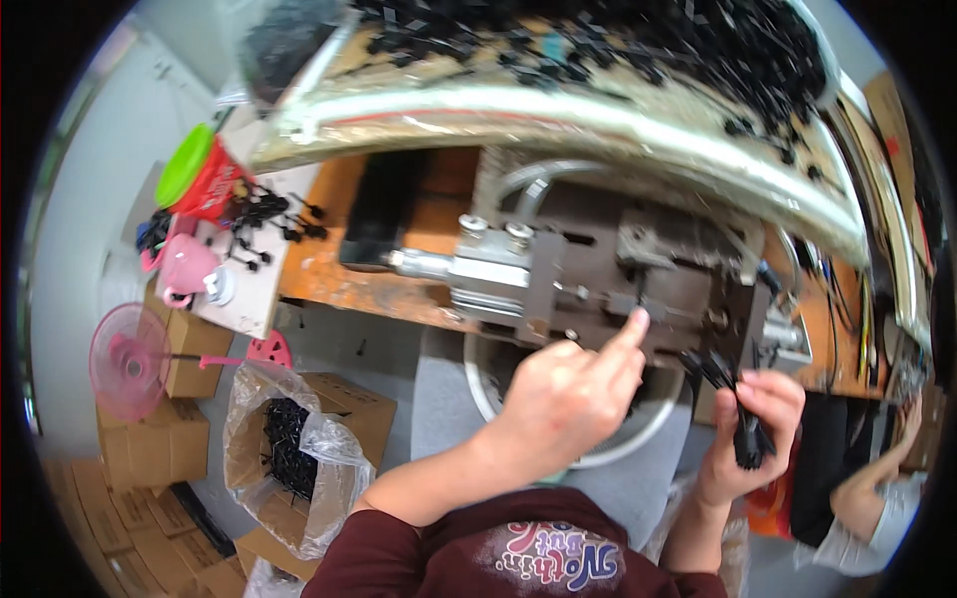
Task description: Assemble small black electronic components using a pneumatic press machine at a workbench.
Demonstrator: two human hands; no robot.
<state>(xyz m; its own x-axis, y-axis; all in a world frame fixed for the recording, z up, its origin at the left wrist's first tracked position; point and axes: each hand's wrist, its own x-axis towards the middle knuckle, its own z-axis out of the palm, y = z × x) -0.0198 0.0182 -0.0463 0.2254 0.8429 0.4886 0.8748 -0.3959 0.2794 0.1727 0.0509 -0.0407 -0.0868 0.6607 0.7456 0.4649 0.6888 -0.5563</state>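
My left hand [568, 394] reaches over a metal clamping fixture [623, 302] on the bench. Its index finger points forward with the tip at the fixture's middle, and the other fingers are curled. A thin dark piece [643, 282] stands just past that fingertip; whatever the hand pinches is hidden. To the right, my right hand [753, 424] is closed around a bunch of thin black plastic parts [748, 439], their ends fanning out toward the fixture. A silver pneumatic cylinder [488, 282] sits at the fixture's left end.
A wide tray [558, 110] heaped with black parts [638, 35] spans the far side above the fixture. On the left are a red cup [204, 184], a pink jug [189, 264], a pink fan [130, 361] and a plastic-lined carton [339, 399]. Another person's arm [882, 468] shows at right.
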